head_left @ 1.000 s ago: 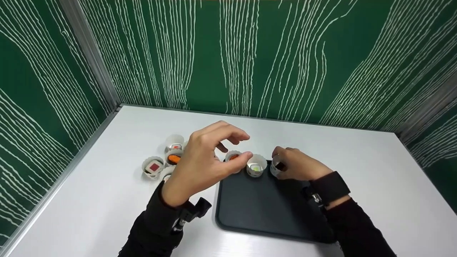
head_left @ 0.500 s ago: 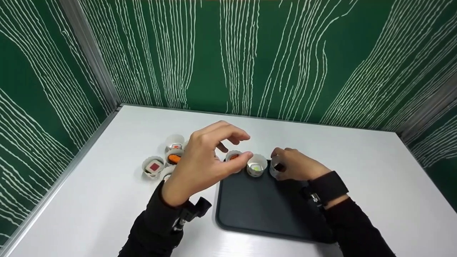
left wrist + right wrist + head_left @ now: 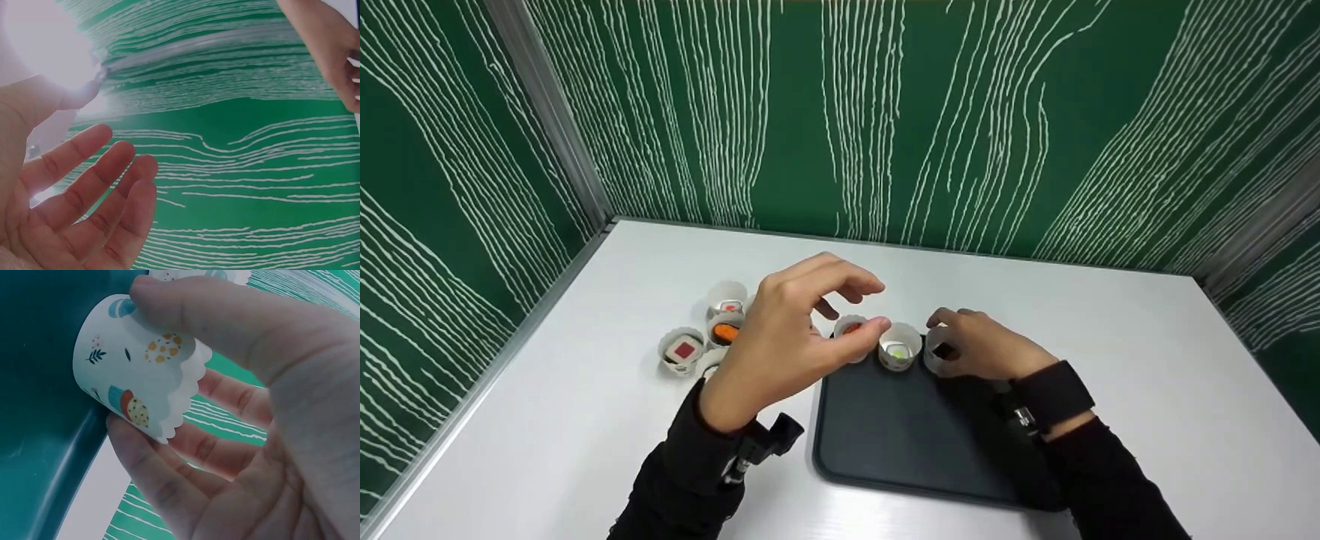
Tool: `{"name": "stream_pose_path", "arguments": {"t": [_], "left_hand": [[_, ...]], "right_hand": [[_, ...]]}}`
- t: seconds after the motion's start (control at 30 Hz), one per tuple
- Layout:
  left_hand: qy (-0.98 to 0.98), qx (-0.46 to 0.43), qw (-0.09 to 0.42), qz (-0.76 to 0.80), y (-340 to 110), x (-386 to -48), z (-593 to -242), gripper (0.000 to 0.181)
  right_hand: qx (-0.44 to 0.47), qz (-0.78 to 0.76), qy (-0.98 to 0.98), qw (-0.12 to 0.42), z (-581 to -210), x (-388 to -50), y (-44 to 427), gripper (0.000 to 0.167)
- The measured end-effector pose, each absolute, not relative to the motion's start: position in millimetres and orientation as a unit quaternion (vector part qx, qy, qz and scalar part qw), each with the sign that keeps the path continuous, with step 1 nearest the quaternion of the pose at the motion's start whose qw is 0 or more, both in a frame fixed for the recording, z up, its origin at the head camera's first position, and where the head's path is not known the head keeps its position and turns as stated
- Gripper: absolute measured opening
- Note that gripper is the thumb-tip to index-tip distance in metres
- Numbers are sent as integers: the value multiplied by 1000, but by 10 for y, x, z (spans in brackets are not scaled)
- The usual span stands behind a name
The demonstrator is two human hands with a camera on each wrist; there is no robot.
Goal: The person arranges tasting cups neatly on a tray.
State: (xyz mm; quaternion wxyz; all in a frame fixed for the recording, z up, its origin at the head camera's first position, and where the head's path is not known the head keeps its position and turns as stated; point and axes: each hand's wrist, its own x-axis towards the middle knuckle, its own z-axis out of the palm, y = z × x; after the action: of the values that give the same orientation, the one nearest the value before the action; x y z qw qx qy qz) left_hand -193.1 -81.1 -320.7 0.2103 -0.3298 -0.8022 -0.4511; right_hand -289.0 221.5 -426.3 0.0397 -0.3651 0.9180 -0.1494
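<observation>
My right hand (image 3: 986, 346) grips a paper cup (image 3: 936, 356) at the far edge of the dark tray (image 3: 907, 427). Thumb and fingers lie on either side of this scalloped, patterned cup (image 3: 135, 365) in the right wrist view, its base against the tray. Something dark shows inside it. Just left of it stands a cup (image 3: 898, 352) with a white and green piece, then another cup (image 3: 849, 330) with an orange piece, partly behind my left thumb. My left hand (image 3: 787, 337) hovers left of these cups, fingers loosely bent and holding nothing; its palm (image 3: 73, 208) shows in the left wrist view.
Left of my left hand, several more paper cups stand on the white table (image 3: 547, 420): one with a red-centred piece (image 3: 684, 349), one with an orange piece (image 3: 726, 333), others partly hidden. Green walls (image 3: 930, 120) with white lines enclose the table's back and sides.
My right hand and its cup have shifted very slightly left, closer to the neighbouring cup. The left hand has stayed in place.
</observation>
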Motion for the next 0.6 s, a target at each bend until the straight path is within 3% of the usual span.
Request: {"name": "stream_pose_path", "arguments": {"t": [0.27, 0.5, 0.6], "left_hand": [[-808, -327, 205, -445, -801, -1937, -3213, 20], [-814, -324, 200, -439, -805, -1937, -3226, 21], [-816, -322, 196, -438, -804, -1936, -3229, 21]], "right_hand": [[-350, -148, 924, 38, -4229, -2846, 2246, 12], [-267, -210, 938, 64, -4138, -2747, 2311, 65], [-263, -216, 939, 54, -4102, -2696, 2351, 69]]}}
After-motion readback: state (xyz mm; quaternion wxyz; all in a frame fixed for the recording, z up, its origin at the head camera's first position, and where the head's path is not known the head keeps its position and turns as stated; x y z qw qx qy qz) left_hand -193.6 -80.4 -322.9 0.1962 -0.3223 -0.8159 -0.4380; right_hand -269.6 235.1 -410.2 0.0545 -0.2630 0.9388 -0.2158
